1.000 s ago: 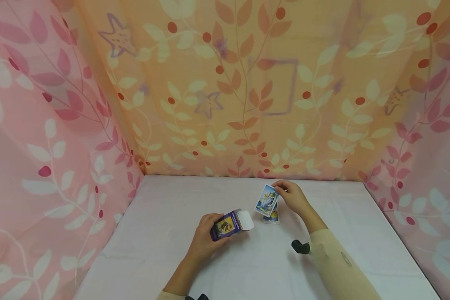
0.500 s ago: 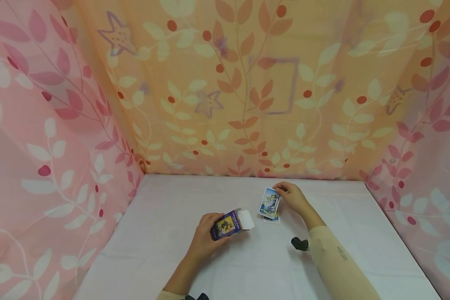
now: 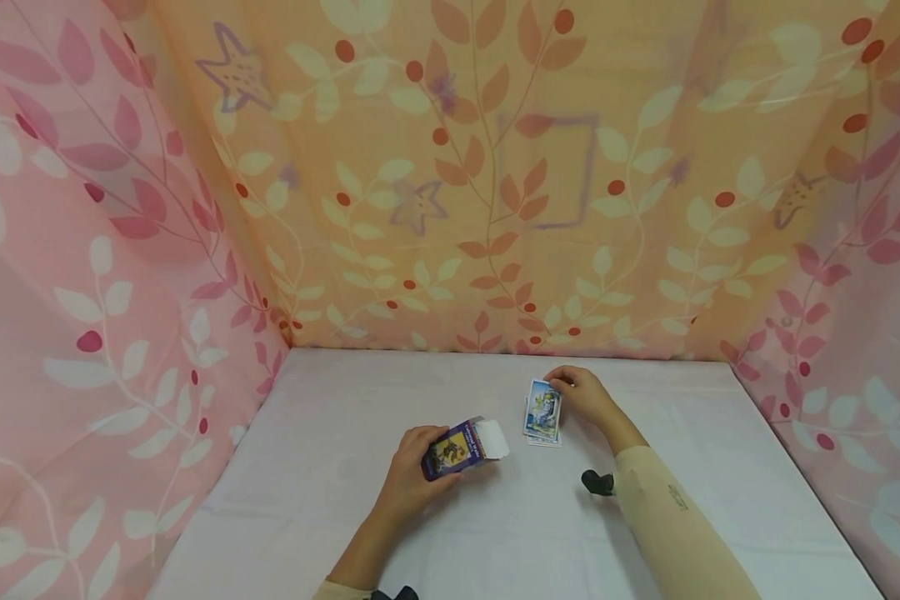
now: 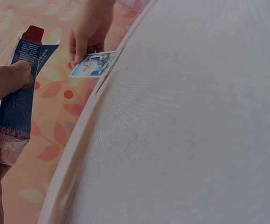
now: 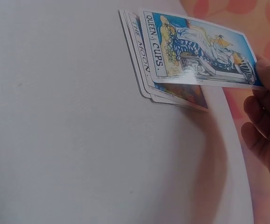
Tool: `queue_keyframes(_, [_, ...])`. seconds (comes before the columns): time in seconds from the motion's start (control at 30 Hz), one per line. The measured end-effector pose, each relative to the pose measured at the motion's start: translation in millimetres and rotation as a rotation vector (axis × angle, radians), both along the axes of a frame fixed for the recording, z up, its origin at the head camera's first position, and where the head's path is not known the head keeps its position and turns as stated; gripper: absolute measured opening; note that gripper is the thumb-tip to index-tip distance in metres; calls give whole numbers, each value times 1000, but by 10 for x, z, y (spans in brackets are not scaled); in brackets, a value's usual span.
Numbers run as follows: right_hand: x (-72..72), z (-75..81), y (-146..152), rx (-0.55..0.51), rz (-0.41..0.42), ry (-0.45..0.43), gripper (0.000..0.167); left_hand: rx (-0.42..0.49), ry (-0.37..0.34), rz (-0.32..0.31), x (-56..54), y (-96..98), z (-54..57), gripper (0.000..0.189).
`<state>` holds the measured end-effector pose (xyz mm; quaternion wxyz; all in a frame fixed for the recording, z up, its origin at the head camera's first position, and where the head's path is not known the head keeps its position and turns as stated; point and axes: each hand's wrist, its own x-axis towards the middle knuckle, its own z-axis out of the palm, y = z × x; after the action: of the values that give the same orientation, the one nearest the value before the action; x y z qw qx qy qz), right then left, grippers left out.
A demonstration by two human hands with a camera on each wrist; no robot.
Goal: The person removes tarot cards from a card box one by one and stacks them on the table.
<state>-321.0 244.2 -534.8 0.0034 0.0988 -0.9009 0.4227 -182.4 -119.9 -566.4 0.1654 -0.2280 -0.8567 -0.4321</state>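
Note:
My right hand (image 3: 587,395) pinches a tarot card (image 5: 200,51) by its far edge between thumb and finger. "QUEEN of CUPS" is printed along the card's near end. Tilted, with its lettered end lowest, the card covers most of a small stack of cards (image 5: 146,86) on the table; "THE MOON" shows on the top one. Off to the left, my left hand (image 3: 408,471) grips a dark purple card box (image 3: 452,452) around its sides. The box's white flap (image 3: 492,439) stands open toward the cards. Whether cards are inside cannot be seen.
A white cloth-covered table (image 3: 330,417) lies under both hands. Behind it hangs an orange leaf-patterned curtain (image 3: 450,275), with pink curtains (image 3: 120,350) at the sides. Black wrist mounts (image 3: 598,482) stick out near both sleeves.
My right hand has lowered the Queen of Cups card slightly toward me and rightward, more squarely over the stack. My left hand and the box have stayed in place.

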Motion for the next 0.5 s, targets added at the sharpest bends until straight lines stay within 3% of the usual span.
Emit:
queue_keyframes(0.3, [-47, -132, 10, -43, 9, -74, 18, 15, 24, -15, -16, -8, -7, 78])
queue_keyframes(0.5, [-79, -217, 30, -52, 22, -70, 17, 10, 21, -18, -18, -18, -12, 77])
